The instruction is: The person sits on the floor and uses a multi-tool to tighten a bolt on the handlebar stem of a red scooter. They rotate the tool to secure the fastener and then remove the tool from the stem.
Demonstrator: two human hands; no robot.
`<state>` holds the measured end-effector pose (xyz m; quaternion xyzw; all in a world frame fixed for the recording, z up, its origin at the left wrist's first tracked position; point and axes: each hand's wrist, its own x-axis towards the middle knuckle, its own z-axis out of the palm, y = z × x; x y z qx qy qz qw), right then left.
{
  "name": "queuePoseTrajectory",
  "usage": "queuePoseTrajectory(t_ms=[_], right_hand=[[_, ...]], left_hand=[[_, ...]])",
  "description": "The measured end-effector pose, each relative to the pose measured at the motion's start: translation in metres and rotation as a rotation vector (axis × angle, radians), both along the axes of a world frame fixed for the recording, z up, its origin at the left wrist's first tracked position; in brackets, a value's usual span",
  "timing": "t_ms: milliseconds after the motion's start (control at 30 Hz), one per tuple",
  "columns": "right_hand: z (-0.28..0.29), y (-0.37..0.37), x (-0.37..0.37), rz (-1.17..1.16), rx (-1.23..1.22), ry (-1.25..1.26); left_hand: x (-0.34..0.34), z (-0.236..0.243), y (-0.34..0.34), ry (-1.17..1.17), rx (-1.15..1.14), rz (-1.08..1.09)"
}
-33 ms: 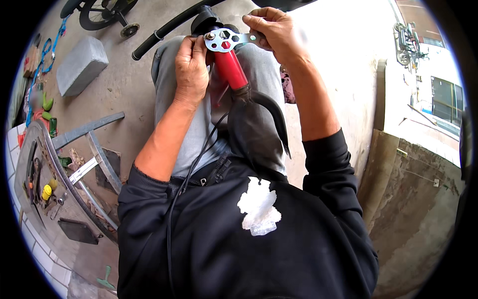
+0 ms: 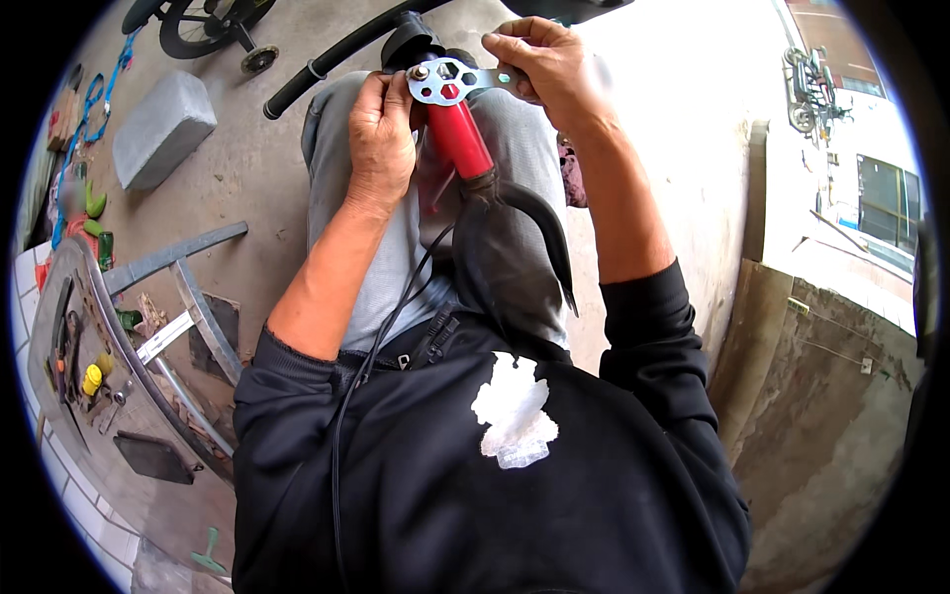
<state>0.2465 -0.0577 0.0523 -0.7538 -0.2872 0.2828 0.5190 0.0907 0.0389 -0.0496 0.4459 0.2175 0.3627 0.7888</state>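
Observation:
My right hand [image 2: 559, 74] is closed on the narrow handle of a flat silver multi-hole wrench [image 2: 435, 84]. The wrench's broad head surrounds a bolt [image 2: 420, 72] at the top of a bicycle front assembly, beside a black stem [image 2: 410, 42]. My left hand [image 2: 381, 139] is pinched closed by the wrench head, left of the red tube [image 2: 457, 139]; what its fingertips grip is hidden. The red tube and black fork [image 2: 539, 223] lie between my grey-jeaned legs. A black handlebar [image 2: 302, 84] extends leftward from near the stem.
At left are a grey block [image 2: 163, 129], a metal frame [image 2: 178, 267] and a low table [image 2: 69, 267] with tools and a yellow item [image 2: 94, 378]. A small bicycle wheel [image 2: 198, 25] stands top left. A concrete wall [image 2: 821, 416] is at right, parked two-wheelers [image 2: 811, 89] beyond.

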Motion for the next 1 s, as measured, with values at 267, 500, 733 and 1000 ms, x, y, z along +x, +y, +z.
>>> queuePoseTrajectory(t_ms=[267, 500, 733, 1000], right_hand=[[-0.011, -0.035, -0.029, -0.227, 0.111, 0.349], [-0.021, -0.061, -0.052, -0.216, 0.010, 0.492], [-0.019, -0.072, -0.059, -0.116, 0.008, 0.323], [-0.034, -0.084, -0.043, -0.407, 0.126, 0.421]], left_hand=[[-0.002, 0.009, -0.004, -0.018, 0.008, 0.005], [-0.003, 0.006, -0.004, 0.005, 0.005, -0.015], [-0.003, 0.010, -0.003, -0.041, -0.055, -0.076], [-0.001, 0.006, -0.001, -0.010, -0.011, -0.090]])
